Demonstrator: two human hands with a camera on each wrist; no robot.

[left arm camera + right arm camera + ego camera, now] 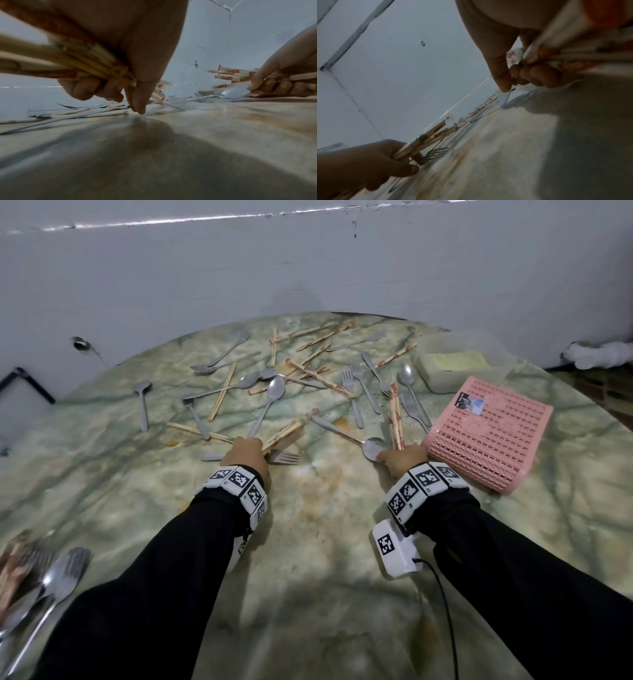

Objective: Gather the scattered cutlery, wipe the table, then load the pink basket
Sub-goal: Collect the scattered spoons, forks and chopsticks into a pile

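Note:
Spoons, forks and red-printed chopsticks [310, 371] lie scattered over the far half of the green marble table [308, 542]. My left hand [245, 453] grips a bundle of chopsticks [77, 60] and a spoon [275, 392], its forefinger [139, 106] pointing down onto the table beside a fork [284, 457]. My right hand [402, 458] grips another bundle of chopsticks [573, 47], and its forefinger [502, 81] presses on the bowl of a spoon [375, 447]. The pink basket [489, 440] lies upside down just right of that hand.
A translucent tub holding a yellow cloth [452, 361] stands behind the basket. A blurred heap of gathered spoons and forks [51, 580] lies at the near left edge. A white wall [308, 268] closes the far side of the table.

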